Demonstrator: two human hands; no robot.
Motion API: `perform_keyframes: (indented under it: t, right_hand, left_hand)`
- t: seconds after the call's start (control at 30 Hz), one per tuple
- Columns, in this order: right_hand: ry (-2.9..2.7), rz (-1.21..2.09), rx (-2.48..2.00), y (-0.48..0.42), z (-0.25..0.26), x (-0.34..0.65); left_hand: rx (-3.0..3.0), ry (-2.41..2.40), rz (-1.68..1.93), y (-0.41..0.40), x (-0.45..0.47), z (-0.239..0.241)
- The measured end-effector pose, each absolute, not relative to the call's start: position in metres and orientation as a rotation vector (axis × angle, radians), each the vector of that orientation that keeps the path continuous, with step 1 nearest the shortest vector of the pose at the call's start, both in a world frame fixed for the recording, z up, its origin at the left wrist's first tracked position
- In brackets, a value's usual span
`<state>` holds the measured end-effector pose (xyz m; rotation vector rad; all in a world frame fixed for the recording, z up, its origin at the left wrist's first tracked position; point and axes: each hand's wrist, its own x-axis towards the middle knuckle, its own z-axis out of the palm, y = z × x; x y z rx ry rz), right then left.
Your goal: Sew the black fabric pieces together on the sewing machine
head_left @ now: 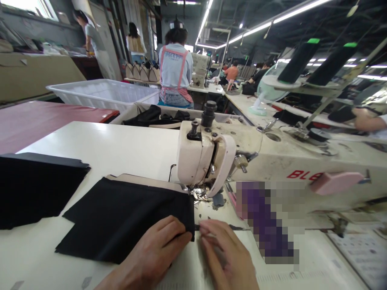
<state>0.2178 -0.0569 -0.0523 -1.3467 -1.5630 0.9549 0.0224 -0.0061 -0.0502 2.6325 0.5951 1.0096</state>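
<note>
Bent fingers close together, the left hand [154, 251] rests palm-down on the flat black fabric piece [121, 219], any pinch hidden, while the loosely curled, slightly parted, empty right hand [232, 253] sits just beside its edge, before the cream metal sewing machine [193, 159] on the glossy white tabletop [139, 145].

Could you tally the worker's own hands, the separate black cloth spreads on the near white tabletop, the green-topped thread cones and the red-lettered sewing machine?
Worker's hands: 2 (left hand, right hand)
Black cloth spreads: 2 (far-left cloth, cloth under the left hand)
Green-topped thread cones: 2 (left cone, right cone)
Red-lettered sewing machine: 1
Total: 7
</note>
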Motion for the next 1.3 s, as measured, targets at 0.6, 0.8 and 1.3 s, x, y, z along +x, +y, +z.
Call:
perform_keyframes:
  t: [0.6,0.8,1.3]
  right_hand:
    - [-2.367,0.113,-0.932,-0.015,-0.045,0.221]
    - [-2.311,0.109,-1.048,0.000,-0.056,0.217]
    - [-2.260,0.211,-1.246,-0.006,-0.055,0.213]
  left_hand:
    - [2.856,0.835,0.518,0.069,0.010,-0.043]
    - [2.859,0.862,0.600,0.090,0.017,-0.047]
    - [2.786,1.132,0.690,0.124,0.020,-0.050]
